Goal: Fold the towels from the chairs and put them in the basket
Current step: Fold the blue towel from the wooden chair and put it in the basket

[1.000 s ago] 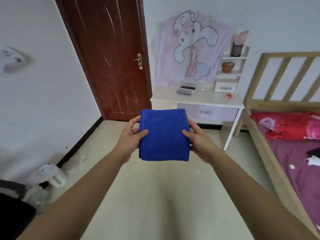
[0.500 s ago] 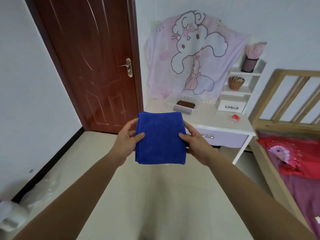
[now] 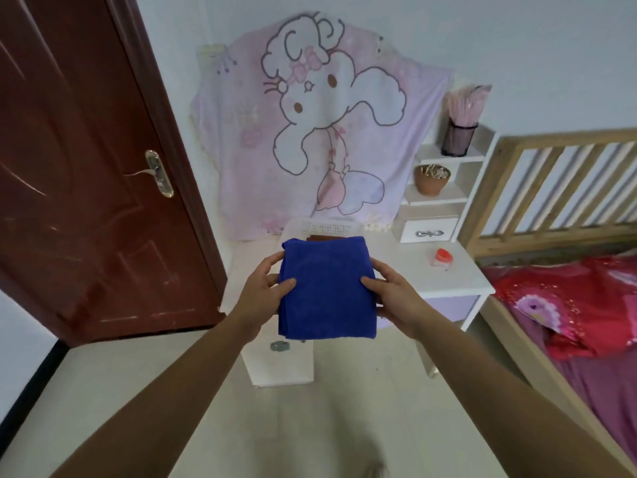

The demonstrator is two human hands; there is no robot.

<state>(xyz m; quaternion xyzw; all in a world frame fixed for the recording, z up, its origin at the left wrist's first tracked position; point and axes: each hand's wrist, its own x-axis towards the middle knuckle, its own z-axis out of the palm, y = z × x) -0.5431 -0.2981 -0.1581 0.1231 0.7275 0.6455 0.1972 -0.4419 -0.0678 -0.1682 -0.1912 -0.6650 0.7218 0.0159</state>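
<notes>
2 bare hands are held out ahead of the body, and 1 folded blue towel [image 3: 325,288] is gripped between them; its left edge is pinched by the left hand [image 3: 262,291], with the thumb laid on the top face and the fingers curled beneath; its right edge is gripped the same way by the right hand [image 3: 396,298]. The towel is folded into a thick rectangle of several layers and is kept roughly flat in the air; it is held over the front of a white dresser [image 3: 413,270], and its far edge is seen just in front of a white perforated basket [image 3: 324,227] that is set on the dresser top. The basket's near side is hidden by the towel; a strip of something brown [image 3: 322,239] is visible inside it; whether the basket is touched by the towel cannot be told. A pink cloth [image 3: 320,132] printed with a cartoon animal is hung on the wall behind the basket; a red-brown door [image 3: 86,167] is seen closed at the left. A small red object [image 3: 443,258] is laid on the right of the dresser top; a clay pot [image 3: 432,181] and a dark cup [image 3: 458,139] of pink sticks are placed on small shelves above it. A wooden bed [image 3: 568,137] with red and purple bedding is stood at the far right.
</notes>
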